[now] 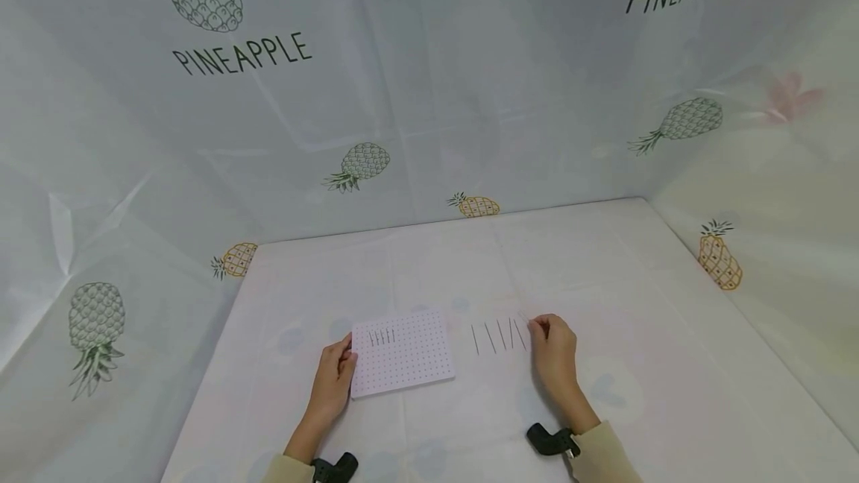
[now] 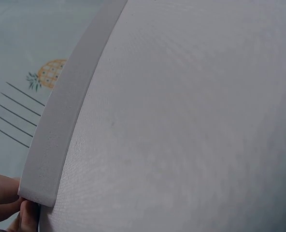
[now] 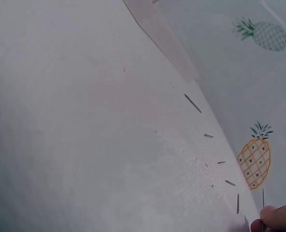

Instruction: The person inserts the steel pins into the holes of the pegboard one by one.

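Observation:
A white pegboard (image 1: pixel 405 360) with a grid of small holes lies on the table, with several thin dark sticks (image 1: pixel 383 337) standing in a row near its upper left. At its left side, my left hand (image 1: pixel 330 379) grips the board by the edge, thumb and fingers on either side of it in the left wrist view. To the right of the board, several longer-looking thin dark sticks (image 1: pixel 499 336) are spread in a row on the cloth. My right hand (image 1: pixel 555 352), just past that row, pinches one thin stick (image 3: pixel 263 197) upright between thumb and fingertips.
A pale cloth with faint prints covers the table (image 1: pixel 644 304). White sheets (image 1: pixel 429 88) printed with pineapples hang behind and at both sides. Each wrist wears a black camera mount, such as the right one (image 1: pixel 552 440).

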`<state>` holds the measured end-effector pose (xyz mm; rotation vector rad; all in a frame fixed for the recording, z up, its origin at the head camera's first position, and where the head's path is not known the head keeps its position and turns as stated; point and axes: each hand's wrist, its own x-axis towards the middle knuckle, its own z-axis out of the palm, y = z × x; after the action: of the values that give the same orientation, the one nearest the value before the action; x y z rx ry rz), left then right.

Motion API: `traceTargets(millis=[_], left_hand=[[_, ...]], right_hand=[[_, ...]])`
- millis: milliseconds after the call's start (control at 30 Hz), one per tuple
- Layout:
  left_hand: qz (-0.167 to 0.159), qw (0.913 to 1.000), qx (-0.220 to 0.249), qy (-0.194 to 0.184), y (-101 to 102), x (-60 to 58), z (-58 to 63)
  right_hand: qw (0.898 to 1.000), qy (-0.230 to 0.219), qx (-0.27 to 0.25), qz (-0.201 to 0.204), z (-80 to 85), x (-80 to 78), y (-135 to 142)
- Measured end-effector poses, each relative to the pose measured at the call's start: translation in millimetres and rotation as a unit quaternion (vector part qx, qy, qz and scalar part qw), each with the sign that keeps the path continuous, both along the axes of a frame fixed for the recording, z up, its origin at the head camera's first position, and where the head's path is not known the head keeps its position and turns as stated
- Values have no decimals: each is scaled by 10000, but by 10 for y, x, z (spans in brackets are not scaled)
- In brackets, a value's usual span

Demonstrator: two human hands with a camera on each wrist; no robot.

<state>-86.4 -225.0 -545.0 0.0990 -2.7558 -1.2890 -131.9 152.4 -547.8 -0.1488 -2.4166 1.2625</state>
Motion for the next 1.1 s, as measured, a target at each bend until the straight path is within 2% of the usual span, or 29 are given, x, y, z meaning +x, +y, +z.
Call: traceTargets(millis=[200, 600, 767, 1100], left_hand=[[24, 10000, 25, -14, 6, 0, 2], [22, 10000, 50, 7, -1, 1, -3], [-3, 10000, 33, 54, -13, -6, 2], [-10, 10000, 44, 50, -21, -16, -16]], right_hand=[[9999, -113, -119, 48, 26, -14, -8], [9995, 33, -251, 191, 72, -27, -67], [9972, -38, -683, 304, 104, -61, -100], [9884, 161, -1389, 601, 164, -143, -195]])
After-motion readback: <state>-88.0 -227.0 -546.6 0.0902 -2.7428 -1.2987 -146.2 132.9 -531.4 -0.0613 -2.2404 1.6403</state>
